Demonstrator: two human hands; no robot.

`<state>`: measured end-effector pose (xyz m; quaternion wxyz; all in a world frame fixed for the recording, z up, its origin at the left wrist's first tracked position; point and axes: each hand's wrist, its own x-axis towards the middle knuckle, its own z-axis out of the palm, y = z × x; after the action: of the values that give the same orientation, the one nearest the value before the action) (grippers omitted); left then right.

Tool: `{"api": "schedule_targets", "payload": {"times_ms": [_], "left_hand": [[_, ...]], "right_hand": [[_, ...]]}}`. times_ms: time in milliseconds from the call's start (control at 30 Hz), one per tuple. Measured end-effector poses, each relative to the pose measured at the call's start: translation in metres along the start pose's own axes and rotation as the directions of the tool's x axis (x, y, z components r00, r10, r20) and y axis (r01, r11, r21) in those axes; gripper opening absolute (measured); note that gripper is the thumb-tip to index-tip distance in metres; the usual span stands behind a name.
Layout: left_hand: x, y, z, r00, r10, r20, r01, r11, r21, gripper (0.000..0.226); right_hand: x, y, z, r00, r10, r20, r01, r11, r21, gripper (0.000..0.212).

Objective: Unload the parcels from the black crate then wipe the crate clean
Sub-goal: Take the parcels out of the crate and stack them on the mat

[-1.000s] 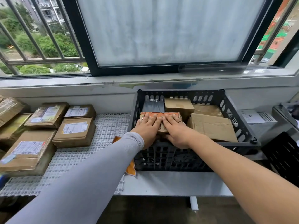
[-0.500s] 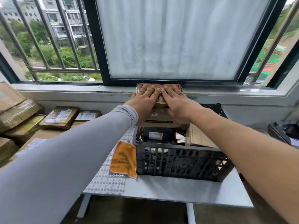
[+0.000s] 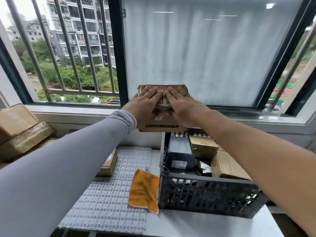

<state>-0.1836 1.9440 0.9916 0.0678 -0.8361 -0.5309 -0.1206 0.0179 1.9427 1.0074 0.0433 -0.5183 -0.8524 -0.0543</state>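
Matt cardboard parcel (image 3: 162, 124), black perforated plastic crate (image 3: 205, 195), fuzzy orange cloth (image 3: 144, 190), white plastic grid mat (image 3: 109, 202).

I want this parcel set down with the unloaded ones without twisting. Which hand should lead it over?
Probably the left hand. Both hands hold the lifted parcel above the black crate, and the unloaded boxes lie on the left; the right hand would have to cross over.
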Motion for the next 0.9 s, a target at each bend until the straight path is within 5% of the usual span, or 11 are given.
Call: {"api": "schedule_targets", "payload": {"times_ms": [400,533,667,800,900], "left_hand": [[-0.025,-0.123,0.012,0.995,0.057,-0.076,-0.061,0.997,-0.055,0.084],[-0.034,-0.157,0.007,0.992,-0.055,-0.113,0.015,0.945,-0.326,0.097],[-0.045,-0.173,0.005,0.941,-0.316,-0.12,0.126,0.658,-0.742,0.096],[-0.048,-0.183,0.009,0.912,-0.367,0.182,0.265,0.189,-0.945,0.105],[-0.052,-0.188,0.014,0.884,-0.383,0.267,0.326,0.097,-0.941,0.1]], "right_hand": [[0.079,-0.092,0.029,1.0,0.028,-0.01,-0.029,0.998,-0.052,0.076],[0.098,-0.115,0.034,0.997,0.064,-0.029,-0.066,0.996,-0.059,0.076],[0.104,-0.132,0.045,0.992,0.12,-0.032,-0.119,0.993,0.005,0.077],[0.097,-0.144,0.055,0.99,0.132,-0.05,-0.134,0.99,-0.035,0.077],[0.093,-0.151,0.057,0.992,0.116,-0.044,-0.119,0.99,-0.07,0.077]]}}
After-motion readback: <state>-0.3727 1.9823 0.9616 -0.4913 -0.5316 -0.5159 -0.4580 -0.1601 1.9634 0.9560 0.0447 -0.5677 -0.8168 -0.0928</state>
